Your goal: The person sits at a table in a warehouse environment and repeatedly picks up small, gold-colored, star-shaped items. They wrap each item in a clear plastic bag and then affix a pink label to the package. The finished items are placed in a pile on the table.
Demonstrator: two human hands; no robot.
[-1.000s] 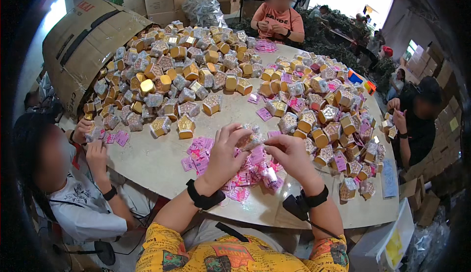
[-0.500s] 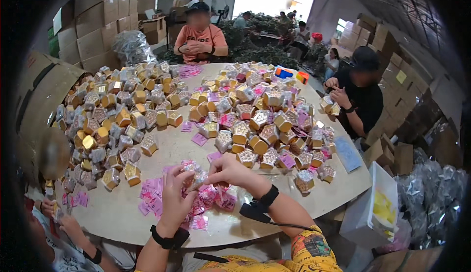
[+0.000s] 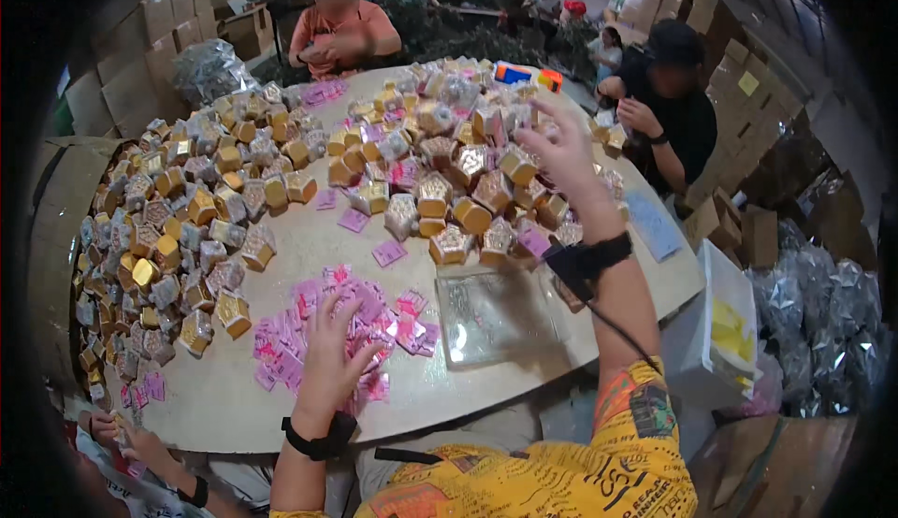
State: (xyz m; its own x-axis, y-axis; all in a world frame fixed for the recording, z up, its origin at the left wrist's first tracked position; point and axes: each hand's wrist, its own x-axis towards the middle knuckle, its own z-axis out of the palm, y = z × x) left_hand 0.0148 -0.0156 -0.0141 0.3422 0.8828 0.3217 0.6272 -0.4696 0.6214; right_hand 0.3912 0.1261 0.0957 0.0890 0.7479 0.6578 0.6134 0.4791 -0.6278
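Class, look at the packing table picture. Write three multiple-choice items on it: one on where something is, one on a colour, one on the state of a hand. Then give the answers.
1. Where does the left hand rest?
A. on the pile of pink slips
B. on a cardboard carton
C. in the person's lap

2. What colour is the wristband on the right hand?
A. white
B. black
C. green

3. How is the right hand?
A. flat on the table
B. tucked under the table
C. raised over the small boxes, fingers spread

Answers:
1 A, its fingers lie spread on the slips.
2 B, a dark band circles the wrist.
3 C, it is lifted above the boxes, away from the tabletop.
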